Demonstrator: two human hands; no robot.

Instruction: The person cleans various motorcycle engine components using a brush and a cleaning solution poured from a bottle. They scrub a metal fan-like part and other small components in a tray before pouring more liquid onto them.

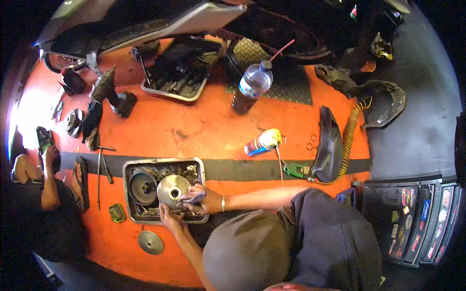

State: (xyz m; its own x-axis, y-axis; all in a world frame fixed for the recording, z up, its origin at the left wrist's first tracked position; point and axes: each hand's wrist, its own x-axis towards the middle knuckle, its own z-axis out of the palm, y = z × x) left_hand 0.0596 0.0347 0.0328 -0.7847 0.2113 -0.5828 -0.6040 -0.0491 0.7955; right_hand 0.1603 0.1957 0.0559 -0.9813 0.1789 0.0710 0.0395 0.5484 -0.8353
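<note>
My left hand grips the lower left rim of a shiny, cone-faced metal disc with a hole at its centre. My right hand is closed on a grey rag and presses it to the disc's lower right face, beside the hole. The disc is held over a metal tray with dirty liquid or residue inside. A darker, round ribbed part lies in the tray's left half. On the floor below the tray lies a flat metal plate with a small central hole.
A green tin and a T-handle wrench lie left of the tray. Beyond stand a spray can and bottle. A green air gun with coiled hose lies right. Another person sits left; a drawer cabinet stands right.
</note>
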